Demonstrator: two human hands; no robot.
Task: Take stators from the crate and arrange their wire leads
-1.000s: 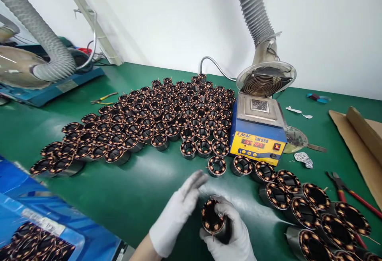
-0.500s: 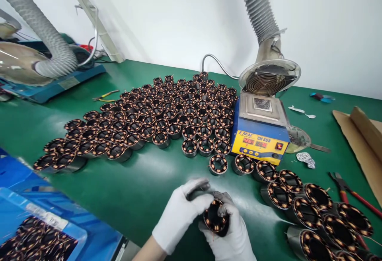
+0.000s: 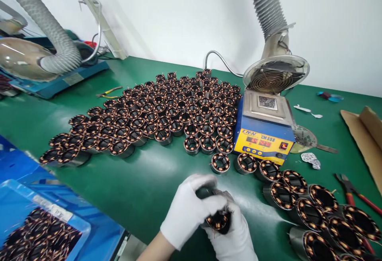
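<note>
**One stator in both hands, near the bottom of the frame**

A white wall backs the green worktop, which fills most of the frame. Grey extraction hoses come down at the upper left and upper right; the right one ends in a round hood over the blue and yellow solder pot, right of centre. Left of that pot stands the big field of wound stators, packed side by side in rows. A curved row of stators lies on its side toward the lower right, with red-handled pliers just beyond. A blue bin of more wound parts sits at the lower left.

Low in the middle, I hold one stator off the worktop. My right hand cups it from below, fingers clamped round its body; my left hand lies over the top, fingers closed on its upper rim. Both wear white gloves.

I judge I am turning or checking this piece, its loose copper leads hanging beneath. The next move calls for a firm hold on the shell and leads kept clear of my gloves.
</note>
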